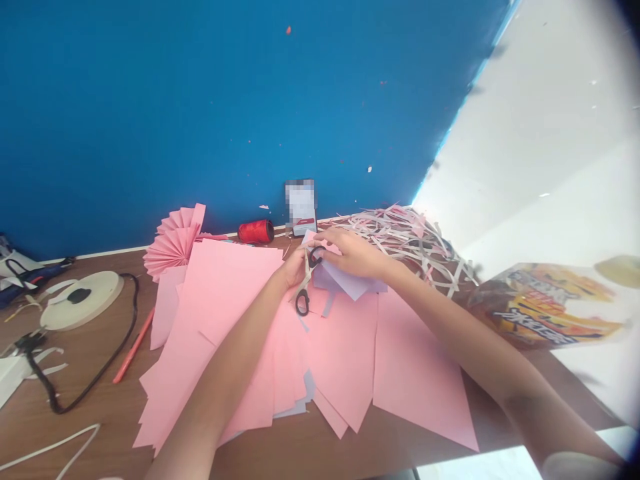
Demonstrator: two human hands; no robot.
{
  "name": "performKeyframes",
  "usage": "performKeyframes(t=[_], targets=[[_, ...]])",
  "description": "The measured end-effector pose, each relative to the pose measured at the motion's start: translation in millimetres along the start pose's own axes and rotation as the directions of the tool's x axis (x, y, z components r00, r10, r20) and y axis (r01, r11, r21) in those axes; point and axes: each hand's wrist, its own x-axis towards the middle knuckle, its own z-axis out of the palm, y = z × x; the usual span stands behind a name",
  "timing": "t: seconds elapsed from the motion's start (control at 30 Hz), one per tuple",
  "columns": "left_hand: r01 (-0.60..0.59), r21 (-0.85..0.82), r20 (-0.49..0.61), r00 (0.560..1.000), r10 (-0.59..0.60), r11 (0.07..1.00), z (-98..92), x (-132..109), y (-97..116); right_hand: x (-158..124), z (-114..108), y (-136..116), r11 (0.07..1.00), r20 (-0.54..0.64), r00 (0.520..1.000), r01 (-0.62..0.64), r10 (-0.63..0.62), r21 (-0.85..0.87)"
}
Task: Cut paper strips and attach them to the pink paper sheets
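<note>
Scissors (304, 285), black loops spread apart, sit in front of the phone (302, 203), between the two hands. Right hand (347, 252): in front of the phone and a bit to its right, fingers bent in and closed at the upper loop of the scissors, palm over a lilac sheet (353, 283). Left hand (295, 268): in front of the phone, slightly left, fingers narrow beside the scissors; exact grip hidden, can't tell what it pinches.

Lilac sheet lies in front of the phone toward the right, on pink paper. Phone stands propped against the blue wall (200, 100), screen blurred. Large pink sheets (230, 280) overlap in front of the phone, spreading left; another pink sheet (420, 373) in front and right. Red spool (256, 232) on its side, just left of the phone; pleated pink fan (175, 243) farther left. Heap of paper strips (400, 240), white and pink, right of the phone. Printed plastic packet (550, 303) far right of it. Well left and forward of the phone on the brown tabletop (350, 460): red stick (134, 345), black cord (134, 320), pale round disc (103, 300).
</note>
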Motion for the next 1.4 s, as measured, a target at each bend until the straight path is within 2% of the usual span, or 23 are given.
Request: performKeyframes(t=[0.13,0.33,0.43,0.53,0.67,0.77,0.83,0.9,0.97,1.07,1.13,1.23,1.33,1.4], targets=[[-0.003,-0.003,0.021,1.000,0.003,1.000,0.1,-1.5,-1.0,-0.3,13.0,2.2,0.999,0.002,0.999,-0.042,0.042,-0.017],[-0.014,-0.012,0.083,0.996,0.015,1.000,3.9,-6.2,0.3,-1.7,11.6,0.1,0.996,-0.014,1.000,0.021,-0.022,-0.088],[-0.045,-0.025,0.109,0.993,0.048,0.999,4.6,-5.8,0.0,-2.6,9.6,-4.3,0.979,0.026,0.997,0.073,-0.069,-0.189],[-0.027,-0.019,0.133,0.991,0.029,0.999,4.5,-5.3,-0.2,-3.7,9.1,-8.2,0.940,0.074,0.993,0.109,-0.089,-0.323],[0.008,0.001,0.125,0.992,-0.008,1.000,4.6,-6.9,0.0,-5.9,13.2,-8.5,0.910,0.092,0.995,0.079,-0.046,-0.406],[-0.019,0.011,0.151,0.988,0.017,1.000,3.9,-7.4,-0.1,-6.8,16.8,-3.5,0.915,0.092,0.996,0.051,-0.015,-0.400],[-0.043,0.021,0.160,0.986,0.039,0.999,2.3,-6.1,-0.6,-6.4,14.4,1.0,0.938,0.128,0.990,0.092,-0.051,-0.335],[-0.038,0.026,0.153,0.988,0.033,0.999,0.7,-4.1,-1.1,-5.5,6.5,4.9,0.972,0.186,0.975,0.152,-0.118,-0.179],[-0.013,0.026,0.153,0.988,0.008,1.000,0.0,-2.7,-1.2,-4.7,-4.1,7.6,0.990,0.232,0.962,0.137,-0.142,0.040],[-0.023,0.026,0.154,0.988,0.019,0.999,1.8,-3.7,0.4,-3.7,-14.8,10.4,0.945,0.157,0.983,0.041,-0.096,0.324],[-0.025,0.044,0.140,0.990,0.018,0.999,4.3,-6.4,2.5,-2.5,-15.3,13.1,0.863,0.073,0.997,-0.010,-0.031,0.505],[-0.005,0.061,0.146,0.989,-0.004,0.998,7.4,-11.0,5.4,0.0,-12.2,19.0,0.664,-0.013,0.993,-0.066,0.113,0.745],[-0.013,0.040,0.198,0.980,0.005,0.999,8.3,-13.1,6.5,2.0,-14.8,25.4,0.415,-0.018,0.975,-0.078,0.222,0.906],[-0.008,0.037,0.211,0.977,0.000,0.999,7.3,-12.9,6.6,2.7,-19.7,29.1,0.286,-0.018,0.972,-0.051,0.232,0.957]])
